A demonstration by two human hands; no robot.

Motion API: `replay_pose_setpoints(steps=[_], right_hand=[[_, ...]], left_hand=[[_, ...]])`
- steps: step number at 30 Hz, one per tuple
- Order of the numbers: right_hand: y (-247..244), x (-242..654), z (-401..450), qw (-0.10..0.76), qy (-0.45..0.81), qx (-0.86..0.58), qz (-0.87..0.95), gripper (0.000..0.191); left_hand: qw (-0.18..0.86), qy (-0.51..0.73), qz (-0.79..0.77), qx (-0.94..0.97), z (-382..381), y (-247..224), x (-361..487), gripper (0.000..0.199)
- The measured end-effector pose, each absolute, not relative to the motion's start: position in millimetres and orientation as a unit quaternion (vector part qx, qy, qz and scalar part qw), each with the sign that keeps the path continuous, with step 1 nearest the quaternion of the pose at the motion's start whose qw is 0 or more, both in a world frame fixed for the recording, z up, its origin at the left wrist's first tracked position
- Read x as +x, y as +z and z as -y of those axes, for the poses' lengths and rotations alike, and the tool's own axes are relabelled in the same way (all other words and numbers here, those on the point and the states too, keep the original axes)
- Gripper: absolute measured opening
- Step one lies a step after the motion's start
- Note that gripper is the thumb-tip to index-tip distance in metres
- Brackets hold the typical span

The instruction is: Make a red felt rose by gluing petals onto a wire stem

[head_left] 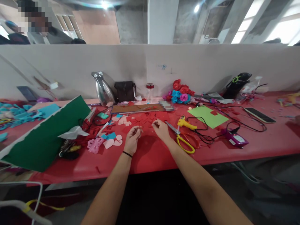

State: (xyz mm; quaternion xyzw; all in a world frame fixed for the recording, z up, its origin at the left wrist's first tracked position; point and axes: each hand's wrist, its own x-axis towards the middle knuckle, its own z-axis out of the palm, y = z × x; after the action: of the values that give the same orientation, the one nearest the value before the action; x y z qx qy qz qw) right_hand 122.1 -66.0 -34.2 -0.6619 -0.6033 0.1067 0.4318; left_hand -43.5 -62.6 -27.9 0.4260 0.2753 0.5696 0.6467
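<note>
Silver jug (102,89), red-lidded jar (150,92), contents unclear, left hand (132,138), right hand (161,130), each pinched, near red scraps (145,119)

Whatever sits at the fingertips of my left grip (133,137) is too small to tell, perhaps a red scrap (141,127). The fingertips of my right grip (160,128) are too small to read too. A pixelated patch (166,105) blurs something on the surface (152,159). The bottom edge cuts off my forearms (117,184); the left edge crops a white frame (14,204).
</note>
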Motion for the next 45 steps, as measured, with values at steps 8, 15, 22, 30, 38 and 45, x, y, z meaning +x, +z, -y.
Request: replay_pose_setpoints(steps=[8,15,22,30,38,45], right_hand=[[-40.0,101.6,93.2,0.551,0.221,-0.527,0.609,0.010],[-41.9,96.4,94.2,0.599,0.326,-0.467,0.563,0.023],[-40.7,90.7,91.2,0.614,0.476,-0.422,0.468,0.024],[-39.5,96.3,92.1,0.639,0.494,-0.409,0.424,0.017],[-38.3,95.7,94.4,0.612,0.477,-0.422,0.469,0.027],[-39.7,97.2,94.0,0.566,0.481,-0.430,0.513,0.030]], left_hand=[[0.643,0.553,-0.329,0.416,71.6,-21.8,-32.2,0.025],[0.607,0.603,-0.343,0.387,73.3,-30.2,-30.2,0.017],[0.636,0.616,-0.315,0.341,77.7,-25.8,-29.6,0.023],[0.649,0.537,-0.329,0.427,81.3,-27.3,-31.3,0.030],[0.595,0.562,-0.369,0.440,76.6,-35.7,-27.3,0.025],[0.598,0.548,-0.355,0.464,77.4,-33.5,-28.2,0.026]])
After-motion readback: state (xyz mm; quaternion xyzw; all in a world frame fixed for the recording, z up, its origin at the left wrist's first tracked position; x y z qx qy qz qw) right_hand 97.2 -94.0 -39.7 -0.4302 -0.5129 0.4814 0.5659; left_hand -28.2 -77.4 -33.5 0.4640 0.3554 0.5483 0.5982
